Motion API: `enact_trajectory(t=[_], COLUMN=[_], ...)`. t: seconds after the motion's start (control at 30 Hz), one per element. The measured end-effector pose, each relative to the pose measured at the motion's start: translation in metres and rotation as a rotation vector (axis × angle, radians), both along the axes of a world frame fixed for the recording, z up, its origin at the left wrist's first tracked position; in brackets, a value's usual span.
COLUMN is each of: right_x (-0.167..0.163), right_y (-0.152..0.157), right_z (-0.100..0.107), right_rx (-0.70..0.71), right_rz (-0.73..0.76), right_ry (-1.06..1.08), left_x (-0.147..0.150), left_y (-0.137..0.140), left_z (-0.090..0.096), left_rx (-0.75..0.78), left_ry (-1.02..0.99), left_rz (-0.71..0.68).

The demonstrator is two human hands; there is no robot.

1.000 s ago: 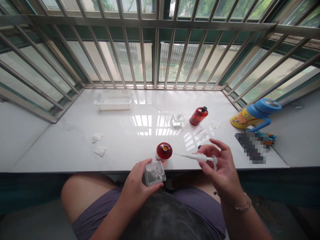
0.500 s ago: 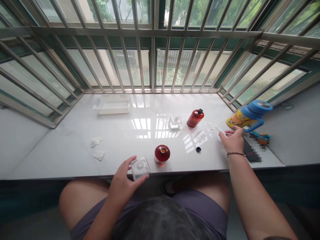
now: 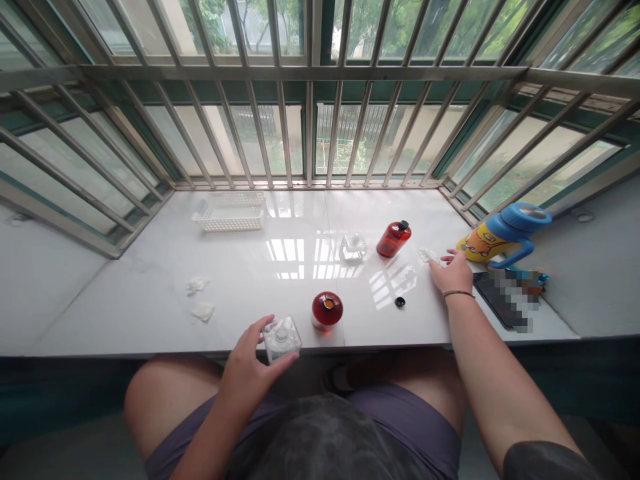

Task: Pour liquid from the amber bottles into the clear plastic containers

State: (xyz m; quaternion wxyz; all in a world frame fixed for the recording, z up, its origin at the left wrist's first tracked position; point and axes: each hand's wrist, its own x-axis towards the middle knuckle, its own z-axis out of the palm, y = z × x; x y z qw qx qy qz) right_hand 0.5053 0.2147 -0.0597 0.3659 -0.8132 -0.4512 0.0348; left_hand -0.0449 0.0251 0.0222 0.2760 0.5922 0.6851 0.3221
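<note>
My left hand grips a clear square glass bottle by its sides at the table's front edge, its open neck facing up. To the right of it stands a dark red bottle with an uncovered mouth. My right hand rests low over the table at the right, thumb and fingertips drawn together beside a crumpled white tissue. Something small and white shows at those fingertips; I cannot make out what. A small black cap lies between the red bottle and my right hand.
Farther back are a second red bottle with a black cap and another clear glass bottle. A white basket sits back left, above two crumpled tissues. At right are a blue-yellow flask, a phone and a partly blurred toy-like object.
My right hand has moved left and lower, closer to the tissue, uncovering more of the phone. My left hand still holds the clear bottle. The whole view has shifted slightly.
</note>
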Motion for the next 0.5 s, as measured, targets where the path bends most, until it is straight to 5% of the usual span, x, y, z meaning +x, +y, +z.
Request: enact_trajectory(t=[0.2, 0.5], right_x=[-0.034, -0.159], right_y=[-0.037, -0.123], right_z=[0.021, 0.035], right_rx=[0.128, 0.296], right_rz=[0.038, 0.362], right_ry=[-0.005, 0.255], left_x=[0.0, 0.011], left_y=[0.001, 0.005], left_z=[-0.003, -0.003], left_rx=[-0.013, -0.005], left_ry=[0.0, -0.025], left_rz=[-0.005, -0.055])
